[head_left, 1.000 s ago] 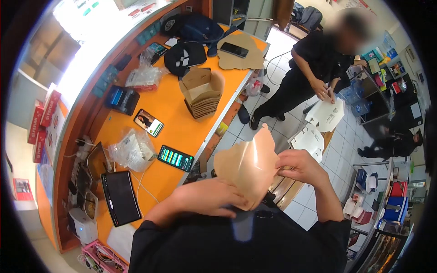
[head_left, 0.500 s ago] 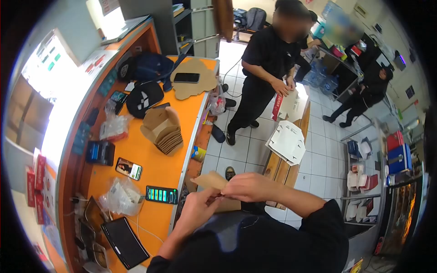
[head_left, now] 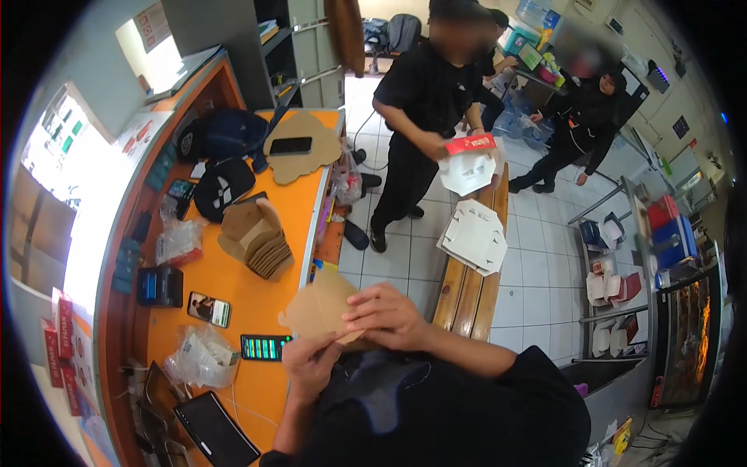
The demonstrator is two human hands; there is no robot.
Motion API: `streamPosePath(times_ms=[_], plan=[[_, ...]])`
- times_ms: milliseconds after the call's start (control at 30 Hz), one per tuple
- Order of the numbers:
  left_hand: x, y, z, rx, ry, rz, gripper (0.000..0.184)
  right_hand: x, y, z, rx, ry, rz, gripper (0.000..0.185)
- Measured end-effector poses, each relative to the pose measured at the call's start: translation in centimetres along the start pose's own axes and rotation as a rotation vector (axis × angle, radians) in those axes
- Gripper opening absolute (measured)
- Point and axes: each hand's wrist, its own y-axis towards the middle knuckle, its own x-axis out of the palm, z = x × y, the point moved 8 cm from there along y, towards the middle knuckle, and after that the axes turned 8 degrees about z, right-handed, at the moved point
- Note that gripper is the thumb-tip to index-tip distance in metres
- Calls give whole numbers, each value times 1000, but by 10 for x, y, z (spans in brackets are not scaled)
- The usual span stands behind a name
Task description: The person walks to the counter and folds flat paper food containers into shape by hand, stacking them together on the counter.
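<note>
Evidently, a stack of folded cartons (head_left: 268, 251) is standing nested on the orange worktop (head_left: 257, 300), while the left hand (head_left: 307, 367) and right hand (head_left: 389, 319) are grasping another brown carton piece (head_left: 313, 307) before the torso (head_left: 451, 412), its folding seemingly remaining unfinished.
</note>
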Motion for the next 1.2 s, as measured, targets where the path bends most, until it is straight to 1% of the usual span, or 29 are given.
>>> streamPosePath(times_ms=[33, 100, 167, 200, 233, 267, 333, 367, 433, 467, 533, 567, 667, 767, 833, 967, 1067, 1167, 1200], plan=[[1, 2, -3, 16, 27, 3, 19, 0, 4, 1, -2, 33, 20, 19], [-5, 1, -16, -33, -63, 144, 27, -6, 13, -3, -66, -33, 46, 21], [7, 13, -34, -203, -662, 192, 48, -21, 29, -14, -114, -173, 36, 23], [14, 18, -43, -279, -947, 242, 59, -20, 31, -21, -141, -170, 3, 21], [23, 16, -61, -450, -1096, 196, 67, -20, 34, -26, -173, -176, -29, 20], [31, 15, -61, -557, -1066, 128, 55, -18, 35, -28, -209, -191, -59, 19], [53, 11, -51, -762, -1017, -31, 33, -16, 31, -17, -126, -126, -36, 15], [47, 15, -49, -649, -876, -2, 31, -14, 28, -12, -85, -102, -18, 14], [37, 24, -41, -421, -593, 35, 27, -16, 20, 2, 133, -110, 108, 14], [34, 28, -32, -313, -522, 46, 27, -17, 15, 10, 240, -118, 174, 15], [29, 28, -6, -104, -381, 63, 26, -11, 3, 21, 343, -72, 281, 19], [27, 30, 6, 17, -280, 112, 26, -9, 1, 24, 390, -48, 335, 21], [36, 18, -17, -288, -577, 193, 26, -6, -4, 22, 551, -36, 346, 18], [48, 5, -38, -400, -744, 283, 26, -4, -7, 28, 507, -36, 374, 17], [57, -2, -46, -435, -853, 272, 29, -4, -8, 26, 419, -110, 381, 17], [67, -8, -51, -526, -1056, 285, 35, -6, -9, 15, 328, -154, 448, 18], [70, -9, -48, -545, -1114, 296, 36, -6, -8, 11, 243, -179, 436, 17], [71, -3, -42, -589, -1239, 56, 39, -11, -3, 24, 253, -130, 230, 32], [71, -5, -45, -617, -1231, 7, 40, -12, -4, 31, 328, -53, 201, 42]])
